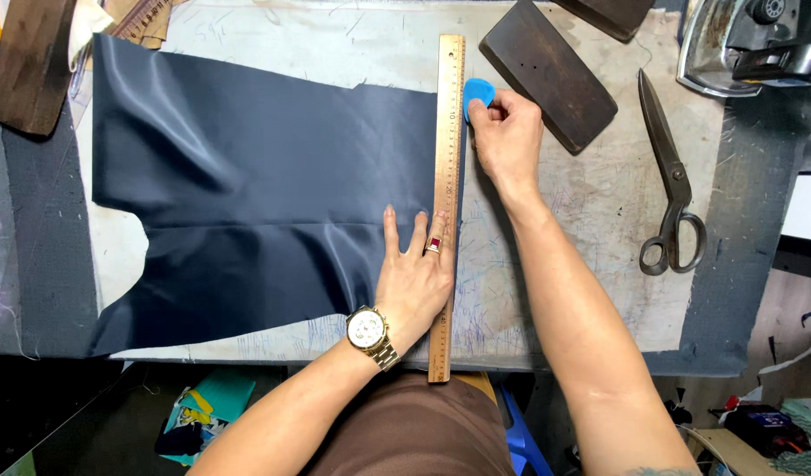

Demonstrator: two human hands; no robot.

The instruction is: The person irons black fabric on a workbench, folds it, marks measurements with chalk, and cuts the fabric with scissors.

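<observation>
Pinning a ruler (447,203) along the cloth (264,194) edge

Left hand (414,273) lies flat, fingers spread, pressing ruler and navy cloth onto the table (599,203); that satiny stuff looks thin, limp and slippery, so I'd hold it palm-down near the edge. Farther up, right hand (507,132) pinches blue chalk (478,92) beside the ruler.

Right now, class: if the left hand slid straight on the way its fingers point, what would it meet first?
The left hand points up the table along the wooden ruler, over the dark blue fabric. It would cross only fabric, then the bare worktable; the way looks free.
</observation>
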